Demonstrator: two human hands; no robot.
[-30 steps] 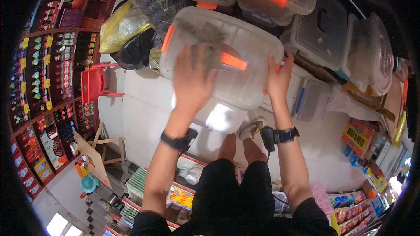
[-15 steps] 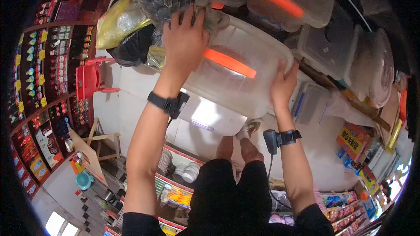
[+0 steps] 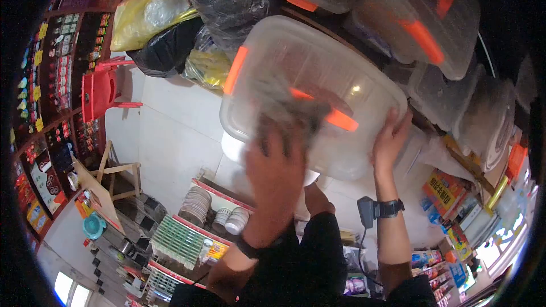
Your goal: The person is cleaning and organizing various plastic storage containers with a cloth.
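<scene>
A translucent plastic storage box (image 3: 352, 74) with a lid and orange latches is tilted in front of me. My left hand (image 3: 277, 165), blurred by motion, is at the box's near side with a smeared grey cloth (image 3: 284, 105) under its fingers, pressed against the box. My right hand (image 3: 391, 142) grips the right end of the box, fingers along its edge. Each wrist wears a black strap; the device on the right strap (image 3: 389, 209) trails a cable.
More lidded storage boxes (image 3: 443, 17) are stacked behind and to the right. Plastic bags (image 3: 151, 11) lie at the upper left, above a red chair (image 3: 99, 94). Stocked shelves (image 3: 60, 51) line the left. Stacked bowls (image 3: 195, 204) stand on a rack below.
My left hand has swept down and toward me with the cloth, from the upper left of the box. The box has shifted right and tilted, and my right hand moved right with it.
</scene>
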